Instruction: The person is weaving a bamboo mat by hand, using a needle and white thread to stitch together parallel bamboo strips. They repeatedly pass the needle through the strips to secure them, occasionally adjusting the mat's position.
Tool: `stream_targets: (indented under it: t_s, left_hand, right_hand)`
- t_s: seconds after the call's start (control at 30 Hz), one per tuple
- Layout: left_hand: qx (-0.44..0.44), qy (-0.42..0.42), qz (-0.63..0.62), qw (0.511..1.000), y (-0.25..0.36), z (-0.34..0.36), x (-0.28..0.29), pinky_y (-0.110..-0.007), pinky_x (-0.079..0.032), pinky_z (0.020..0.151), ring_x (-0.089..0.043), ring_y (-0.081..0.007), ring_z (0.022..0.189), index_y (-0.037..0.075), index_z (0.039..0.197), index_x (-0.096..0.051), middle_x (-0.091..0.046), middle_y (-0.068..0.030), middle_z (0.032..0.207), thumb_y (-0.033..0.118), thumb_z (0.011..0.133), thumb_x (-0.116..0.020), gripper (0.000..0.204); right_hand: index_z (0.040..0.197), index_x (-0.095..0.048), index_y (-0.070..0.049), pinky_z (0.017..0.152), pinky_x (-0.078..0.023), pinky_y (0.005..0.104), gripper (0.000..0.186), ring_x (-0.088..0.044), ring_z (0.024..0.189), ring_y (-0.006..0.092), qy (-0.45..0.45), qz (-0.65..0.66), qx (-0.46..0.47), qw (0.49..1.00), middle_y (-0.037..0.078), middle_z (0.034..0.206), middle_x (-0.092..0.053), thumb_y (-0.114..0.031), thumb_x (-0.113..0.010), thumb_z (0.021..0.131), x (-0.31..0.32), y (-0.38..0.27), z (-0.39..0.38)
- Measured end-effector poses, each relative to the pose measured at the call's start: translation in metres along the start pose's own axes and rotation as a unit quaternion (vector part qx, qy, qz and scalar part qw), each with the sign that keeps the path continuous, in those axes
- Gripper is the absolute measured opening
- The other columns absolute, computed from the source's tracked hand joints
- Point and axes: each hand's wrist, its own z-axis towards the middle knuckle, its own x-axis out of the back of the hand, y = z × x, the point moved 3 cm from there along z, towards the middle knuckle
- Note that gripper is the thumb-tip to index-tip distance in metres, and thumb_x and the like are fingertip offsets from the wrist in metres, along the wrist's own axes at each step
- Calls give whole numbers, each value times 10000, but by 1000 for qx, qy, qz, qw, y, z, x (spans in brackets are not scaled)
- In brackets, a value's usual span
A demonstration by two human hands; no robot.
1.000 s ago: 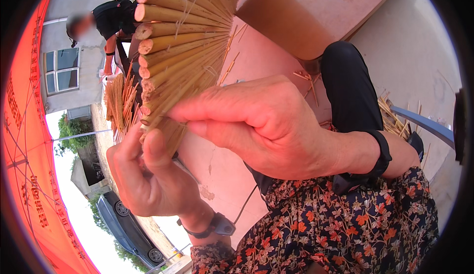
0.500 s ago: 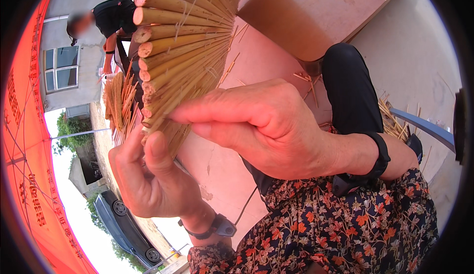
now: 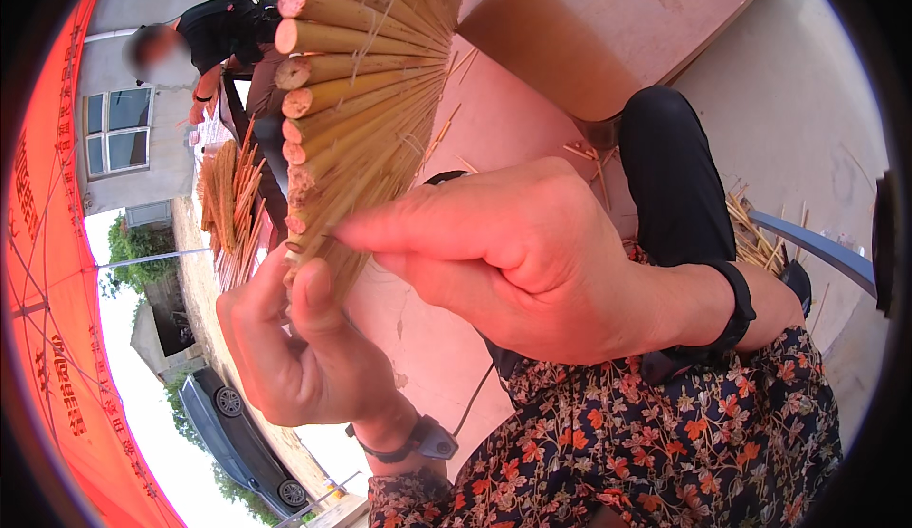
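Observation:
A row of straw-coloured plant stalks [image 3: 380, 100], bound side by side with thin thread, fans out in front of me. Their cut ends point left. My left hand [image 3: 309, 357] is closed at the lower end of the row, with thumb and fingers gripping the last stalks near their cut ends. From the right, my right hand [image 3: 532, 262] reaches across with fingers pinched together. Its blurred fingertips lie against the lower stalks, and whatever they hold is too small to tell.
A pinkish board [image 3: 608, 15] stands ahead. Loose stalks [image 3: 760, 233] lie by a curved grey bar [image 3: 817, 243] at right. Further left are a stack of stalks [image 3: 228, 200] and another person [image 3: 228, 38] bending over. A red canopy [image 3: 57, 271] hangs at far left; a dark car [image 3: 242, 442] is parked outside.
The stalk row and my left hand have shifted slightly right. My right hand has dropped a little, its fingertips still at the lower stalks. The other person has moved slightly.

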Motion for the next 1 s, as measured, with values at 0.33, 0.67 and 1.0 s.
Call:
stream_targets:
  t_s: [0.33,0.67,1.0]
  left_hand:
    - [-108,-99,7,989,18,-23,-3,-290,-465,570,-573,-206,652,-86,1068,-675,-643,-127,818,198,825,-837,407]
    - [-165,-138,-12,976,29,-62,-12,-347,-538,640,-639,-242,765,-5,985,-700,-647,-91,912,347,730,-899,478]
    - [-190,-165,-24,968,36,-70,-13,-377,-542,656,-662,-282,775,-14,972,-689,-666,-111,885,331,723,-892,471]
  right_hand:
    - [990,-688,19,591,-496,265,108,-655,639,178,16,-69,-78,994,95,781,-683,-4,-695,885,13,-9,-26]
    - [1074,-682,-10,625,-438,209,137,-544,694,48,-47,179,-371,910,-17,824,-639,-102,-627,988,50,9,-86]
    - [1034,-721,18,542,-406,208,126,-551,623,44,34,149,-387,909,-6,737,-649,-51,-684,935,59,17,-119]
